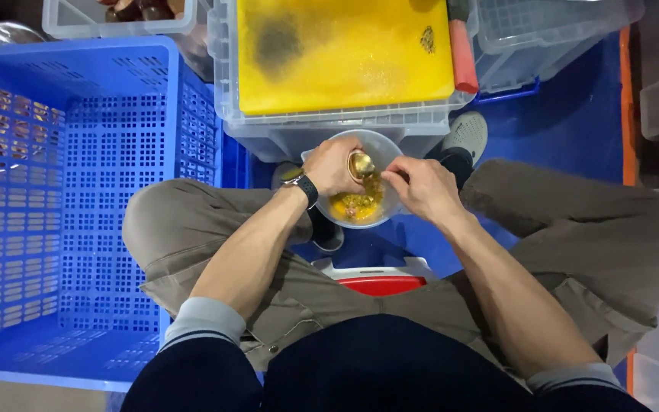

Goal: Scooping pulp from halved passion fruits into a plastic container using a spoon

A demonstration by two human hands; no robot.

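Observation:
A clear plastic container (379, 145) hangs between my knees, with yellow-orange scraps in its bottom. My left hand (332, 165), a dark watch on its wrist, grips a small round golden-brown piece (361, 163) over the container's mouth. My right hand (425, 188) is closed at the container's right rim; its fingers pinch toward the piece, and what they hold is too small to tell. Both forearms are bare, the sleeves pushed up.
A large blue perforated crate (78, 214) stands at my left. Ahead, a yellow cutting board (345, 53) lies on a clear bin (268, 130), with a red-handled tool (463, 57) at its right edge. More clear bins sit behind. A red and white stool (379, 281) is under me.

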